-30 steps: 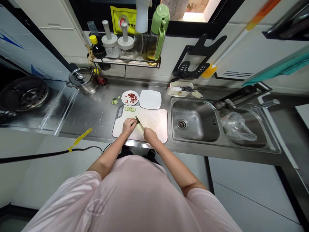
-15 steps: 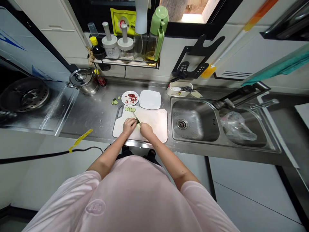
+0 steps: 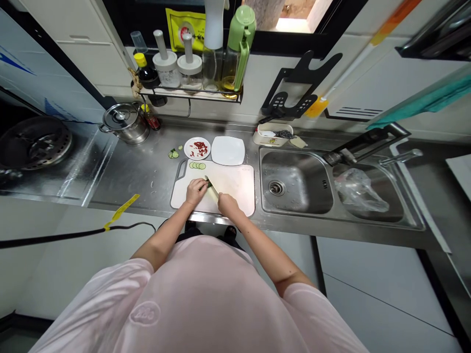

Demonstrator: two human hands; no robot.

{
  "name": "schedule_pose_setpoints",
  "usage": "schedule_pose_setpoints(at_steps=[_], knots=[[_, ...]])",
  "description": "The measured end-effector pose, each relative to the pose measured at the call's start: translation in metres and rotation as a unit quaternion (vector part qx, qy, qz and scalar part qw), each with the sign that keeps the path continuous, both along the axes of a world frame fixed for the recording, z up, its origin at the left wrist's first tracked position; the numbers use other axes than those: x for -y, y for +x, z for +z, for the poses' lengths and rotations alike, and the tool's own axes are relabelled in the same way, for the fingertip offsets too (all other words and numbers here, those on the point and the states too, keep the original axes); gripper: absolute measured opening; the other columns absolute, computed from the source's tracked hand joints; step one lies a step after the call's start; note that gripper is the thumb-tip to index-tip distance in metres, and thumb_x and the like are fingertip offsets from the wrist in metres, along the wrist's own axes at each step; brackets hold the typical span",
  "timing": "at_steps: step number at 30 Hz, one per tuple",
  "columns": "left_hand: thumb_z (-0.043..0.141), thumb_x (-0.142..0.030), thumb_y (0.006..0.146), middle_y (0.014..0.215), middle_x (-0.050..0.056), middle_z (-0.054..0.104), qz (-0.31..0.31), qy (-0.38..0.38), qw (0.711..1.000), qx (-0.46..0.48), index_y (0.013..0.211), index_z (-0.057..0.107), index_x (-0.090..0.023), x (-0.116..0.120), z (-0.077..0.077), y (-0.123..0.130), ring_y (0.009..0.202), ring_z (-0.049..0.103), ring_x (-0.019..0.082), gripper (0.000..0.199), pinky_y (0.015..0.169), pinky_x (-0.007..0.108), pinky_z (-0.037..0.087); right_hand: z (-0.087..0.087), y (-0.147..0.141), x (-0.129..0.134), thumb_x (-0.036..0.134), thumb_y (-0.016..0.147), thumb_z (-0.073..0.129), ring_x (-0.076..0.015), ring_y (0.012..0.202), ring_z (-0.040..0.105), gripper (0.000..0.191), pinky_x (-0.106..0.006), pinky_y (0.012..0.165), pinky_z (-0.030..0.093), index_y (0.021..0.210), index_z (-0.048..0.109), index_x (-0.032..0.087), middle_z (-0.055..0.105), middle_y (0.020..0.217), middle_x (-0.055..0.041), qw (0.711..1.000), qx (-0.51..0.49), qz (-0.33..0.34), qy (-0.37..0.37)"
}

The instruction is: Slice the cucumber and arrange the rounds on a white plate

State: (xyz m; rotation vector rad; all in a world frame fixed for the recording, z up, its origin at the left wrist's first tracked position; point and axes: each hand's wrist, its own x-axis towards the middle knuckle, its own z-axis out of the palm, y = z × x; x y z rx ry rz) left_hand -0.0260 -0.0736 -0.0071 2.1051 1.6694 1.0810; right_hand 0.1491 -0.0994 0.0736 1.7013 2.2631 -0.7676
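Right grip (image 3: 228, 205) clenches knife (image 3: 213, 188) over chopping board (image 3: 239, 189); left grip (image 3: 196, 191) pinches dark-green piece (image 3: 208, 184) on board; pale-green slices (image 3: 197, 165) lie near board's far-left corner.

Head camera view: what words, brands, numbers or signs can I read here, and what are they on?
Nothing reads with certainty.
Yellow packet: dark characters and a red mark, too blurred.
Pink shirt: oval emblem, lettering unclear.
Yellow tag on the black cable: any print too small.
Cutting board: faint corner mark, illegible.
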Motion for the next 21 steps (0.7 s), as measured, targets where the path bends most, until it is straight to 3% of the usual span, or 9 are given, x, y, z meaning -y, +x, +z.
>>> schedule_pose_setpoints(at_steps=[21], knots=[[0.051, -0.029, 0.088, 0.096, 0.005, 0.068, 0.003, 0.002, 1.000, 0.000, 0.093, 0.068, -0.023, -0.001, -0.001, 0.000, 0.093, 0.060, 0.018, 0.018, 0.085, 0.035, 0.046, 0.000, -0.024, -0.025, 0.007, 0.088, 0.037, -0.0215, 0.097, 0.063, 0.027, -0.028, 0.079, 0.046, 0.108, 0.055, 0.013, 0.065, 0.104, -0.0137, 1.000, -0.006, 0.000, 0.013]])
